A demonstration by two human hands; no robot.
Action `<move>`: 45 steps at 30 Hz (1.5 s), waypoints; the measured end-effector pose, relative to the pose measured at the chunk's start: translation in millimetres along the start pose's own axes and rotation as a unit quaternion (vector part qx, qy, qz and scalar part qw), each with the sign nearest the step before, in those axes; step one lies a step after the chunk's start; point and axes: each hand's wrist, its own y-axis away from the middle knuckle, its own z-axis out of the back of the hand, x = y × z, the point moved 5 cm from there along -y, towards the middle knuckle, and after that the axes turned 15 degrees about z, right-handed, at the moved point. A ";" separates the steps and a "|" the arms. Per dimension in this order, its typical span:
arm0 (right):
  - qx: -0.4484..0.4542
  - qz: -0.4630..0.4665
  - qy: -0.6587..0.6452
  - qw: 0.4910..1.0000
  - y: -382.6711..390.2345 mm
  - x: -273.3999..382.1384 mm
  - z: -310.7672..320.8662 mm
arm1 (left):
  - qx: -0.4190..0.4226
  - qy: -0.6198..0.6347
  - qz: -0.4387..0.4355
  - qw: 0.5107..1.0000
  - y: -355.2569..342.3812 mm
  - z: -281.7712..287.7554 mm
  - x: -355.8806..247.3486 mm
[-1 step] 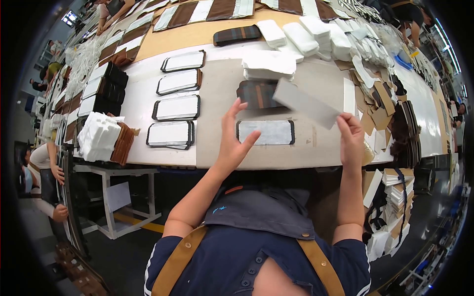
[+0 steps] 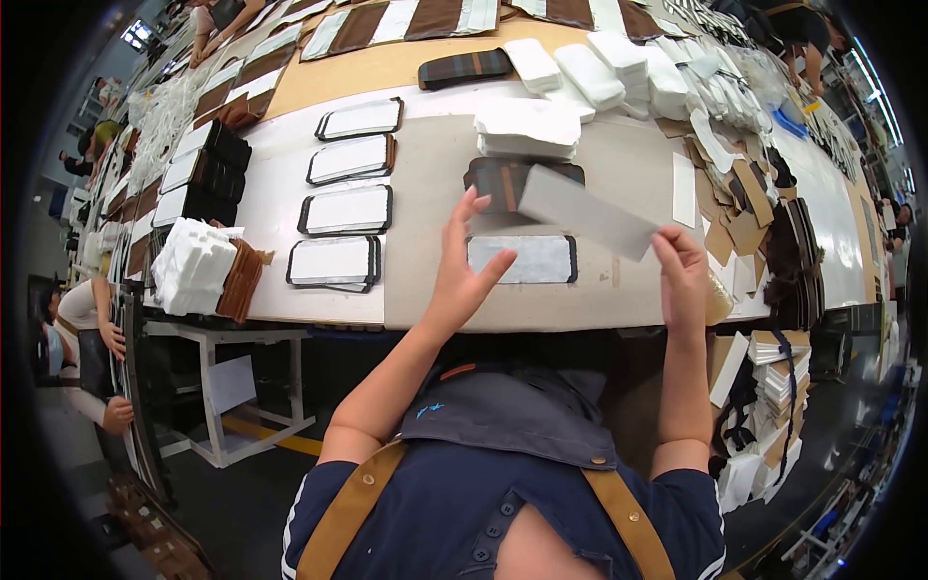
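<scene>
Between the thumb and fingers of my right hand [image 2: 682,271] is one end of a thin grey rectangular strip [image 2: 590,215], held tilted above the table. My left hand [image 2: 464,271] hovers with thumb and fingers apart, holding nothing. Just right of its thumb, a whitish rectangular panel with a black border [image 2: 527,259] lies flat on the grey mat [image 2: 425,208]. Behind the strip sits a stack of dark plaid pieces [image 2: 498,184], partly covered by it. A pile of white padding sheets [image 2: 527,130] stands farther back.
Small stacks of black-edged white panels [image 2: 333,261] line the left of the mat. Beyond them are black bundles [image 2: 217,159] and a white pile [image 2: 193,266]. Cardboard scraps [image 2: 749,193] crowd the right. Another person's hand [image 2: 118,416] shows at far left.
My right hand has shifted slightly left and down with the grey strip. My left hand has moved a little to the right, still spread.
</scene>
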 end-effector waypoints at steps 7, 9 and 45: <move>0.165 0.180 0.264 0.933 16.9 5.4 -28.7 | 0.123 0.069 0.154 0.978 -11.5 -13.5 24.7; 0.173 0.349 0.465 0.795 25.7 21.4 -52.3 | 0.097 0.033 0.135 0.986 -8.1 -9.6 26.0; 0.415 0.243 0.373 0.793 19.2 -53.7 -104.3 | -0.058 -0.362 -0.002 0.930 31.6 44.7 57.7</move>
